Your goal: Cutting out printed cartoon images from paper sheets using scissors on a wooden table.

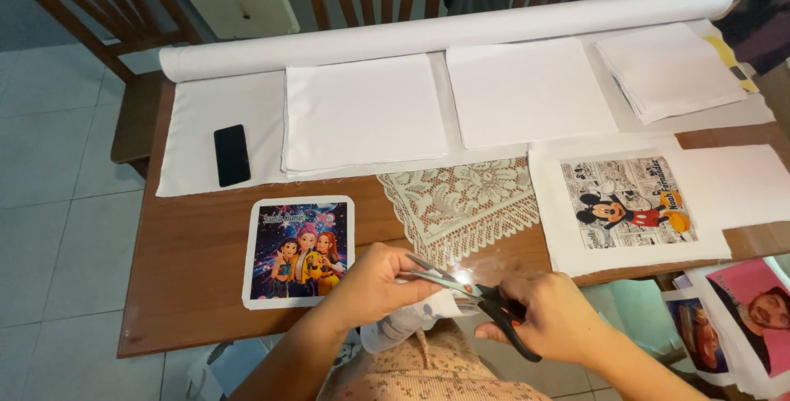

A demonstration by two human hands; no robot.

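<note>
Landmark: lace doily point(462, 203) at the middle of the wooden counter point(197, 269).
Far left of doily: black phone point(231, 155) on white cloth.
Left of doily: colourful cartoon print point(299, 251), rounded white border, flat on the counter.
Below doily, left hand point(374, 282): fingers closed on a small white printed piece point(411, 319).
Below doily, right hand point(551, 314): clamped on black-handled scissors point(473, 292), blades reaching the piece.
Right of doily: cartoon mouse print point(627, 202) on white fabric.
</note>
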